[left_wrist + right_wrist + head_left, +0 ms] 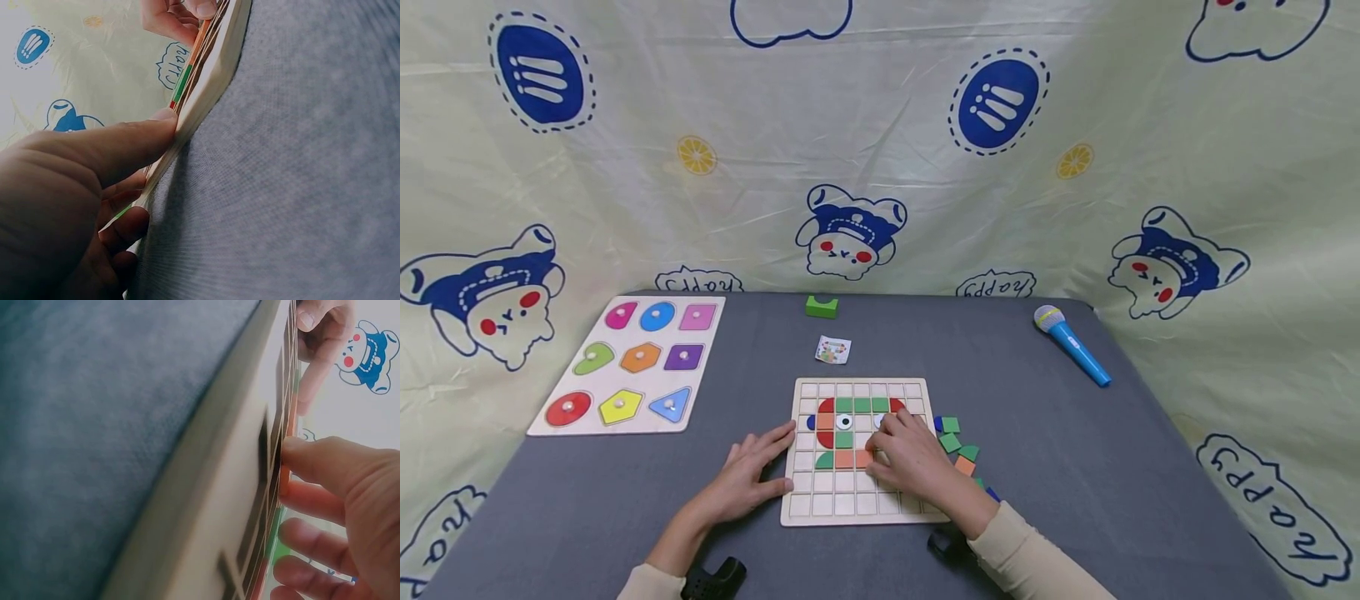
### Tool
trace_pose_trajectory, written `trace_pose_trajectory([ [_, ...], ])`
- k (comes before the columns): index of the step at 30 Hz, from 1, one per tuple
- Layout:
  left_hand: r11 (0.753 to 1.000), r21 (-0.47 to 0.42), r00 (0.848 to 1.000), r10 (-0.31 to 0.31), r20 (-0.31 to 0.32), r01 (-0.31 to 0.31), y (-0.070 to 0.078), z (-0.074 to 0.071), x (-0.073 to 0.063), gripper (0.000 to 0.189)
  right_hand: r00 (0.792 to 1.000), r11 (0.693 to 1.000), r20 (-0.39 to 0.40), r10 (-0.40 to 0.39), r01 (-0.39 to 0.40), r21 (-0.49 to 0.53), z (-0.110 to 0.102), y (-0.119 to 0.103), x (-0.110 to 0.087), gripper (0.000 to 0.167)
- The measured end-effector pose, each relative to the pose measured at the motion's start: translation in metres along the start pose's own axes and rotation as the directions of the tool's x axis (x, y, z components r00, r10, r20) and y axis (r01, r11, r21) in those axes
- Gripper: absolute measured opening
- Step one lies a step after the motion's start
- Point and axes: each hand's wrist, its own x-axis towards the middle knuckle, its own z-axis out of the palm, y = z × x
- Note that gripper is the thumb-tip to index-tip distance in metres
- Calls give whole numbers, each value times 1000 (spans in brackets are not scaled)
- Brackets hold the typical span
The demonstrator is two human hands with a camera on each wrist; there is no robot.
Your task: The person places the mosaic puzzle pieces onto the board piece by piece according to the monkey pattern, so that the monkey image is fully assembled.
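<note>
A pale wooden grid board (pixel 844 505) lies on the table, bearing red, green and orange tiles and an eye tile (pixel 844 422). My left hand (pixel 741 479) rests against its left edge, fingers spread and thumb at the rim; the left wrist view shows that thumb (pixel 140 140) on the edge. Over the board's right half, my right hand (pixel 913 454) pinches an orange square tile (pixel 863 458) at the end of a row. In the right wrist view, thumb and index finger are on either side of this orange tile (pixel 284 479). The right hand hides part of the board.
Loose green tiles (pixel 950 442), with orange and blue ones, lie along the board's right side. Behind it are a small picture card (pixel 832 350) and a green block (pixel 822 307). A shape puzzle board (pixel 625 379) lies left, a blue microphone (pixel 1078 352) right.
</note>
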Motion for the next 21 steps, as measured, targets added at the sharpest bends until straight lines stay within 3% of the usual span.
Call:
trace_pose_trajectory([
  [13, 1000, -5, 1000, -2, -6, 2, 1, 0, 1, 70, 999, 999, -27, 25, -24, 34, -3, 3, -3, 19],
  [21, 1000, 1, 1000, 3, -15, -3, -1, 1, 0, 70, 990, 986, 2, 138, -138, 96, -17, 32, -12, 23],
])
